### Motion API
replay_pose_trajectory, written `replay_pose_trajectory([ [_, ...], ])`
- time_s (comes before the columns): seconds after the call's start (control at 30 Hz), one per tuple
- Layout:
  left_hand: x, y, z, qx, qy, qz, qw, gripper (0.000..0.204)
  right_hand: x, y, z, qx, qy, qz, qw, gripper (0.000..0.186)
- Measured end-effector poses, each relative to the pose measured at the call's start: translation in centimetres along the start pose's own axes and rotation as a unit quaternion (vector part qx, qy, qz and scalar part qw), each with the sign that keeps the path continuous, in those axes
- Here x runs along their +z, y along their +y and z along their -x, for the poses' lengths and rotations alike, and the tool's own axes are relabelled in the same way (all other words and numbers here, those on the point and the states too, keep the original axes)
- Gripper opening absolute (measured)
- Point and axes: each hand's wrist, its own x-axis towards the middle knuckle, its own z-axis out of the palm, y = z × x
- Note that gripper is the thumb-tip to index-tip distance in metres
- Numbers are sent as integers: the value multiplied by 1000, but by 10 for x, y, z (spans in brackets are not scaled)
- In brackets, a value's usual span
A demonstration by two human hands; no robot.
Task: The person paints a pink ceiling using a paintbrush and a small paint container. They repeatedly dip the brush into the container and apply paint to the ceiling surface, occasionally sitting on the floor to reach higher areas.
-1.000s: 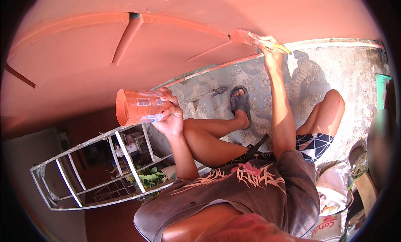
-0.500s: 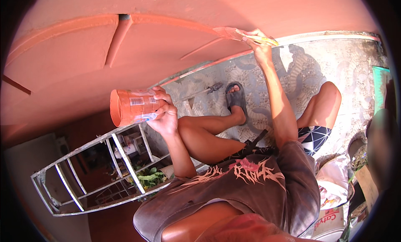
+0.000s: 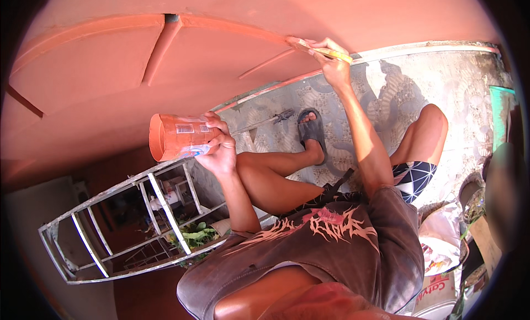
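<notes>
My left hand [image 3: 220, 146] is closed around a cylindrical container [image 3: 178, 135] coated in orange paint, tipped on its side with its rim facing left. Up at the salmon wall [image 3: 110, 55], my right hand [image 3: 334, 66] grips a paintbrush with a yellow handle [image 3: 339, 55]. Its bristles [image 3: 293, 40] are at the curved raised moulding on the wall; whether they touch it I cannot tell exactly. My fingers partly hide the brush.
A metal ladder [image 3: 83, 237] is at lower left, with plants [image 3: 196, 237] behind it. A long tool [image 3: 281, 115] lies near my sandalled foot on the patterned pavement [image 3: 414, 88]. A green object [image 3: 499, 110], bags [image 3: 441, 237] and a bucket [image 3: 433, 300] are at the right.
My right hand and the brush have moved left and a little upward along the wall. The left hand and container have shifted slightly left, still in the same grip.
</notes>
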Motion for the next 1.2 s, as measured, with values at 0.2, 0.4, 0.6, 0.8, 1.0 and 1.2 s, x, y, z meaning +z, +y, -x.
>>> replay_pose_trajectory([
  [0.2,-2,-1,0,-2,-12,21,1000,56,-8,4,-3,35,15,-141,989,11],
  [0.4,3,-4,-2,-2,-10,8,1000,57,-27,50,1,38,22,-35,998,12],
  [0.6,0,-1,2,13,-16,11,1000,55,-13,13,9,2,18,-3,1000,9],
  [0.8,-1,-1,1,1,-25,20,999,50,34,-52,-2,-103,-57,-48,992,6],
  [1.0,6,-6,-1,13,-11,8,1000,49,31,-35,-16,2,-55,-227,972,11],
  [1.2,1,3,-2,3,-27,11,1000,52,-18,23,-1,40,30,-71,996,11],
])
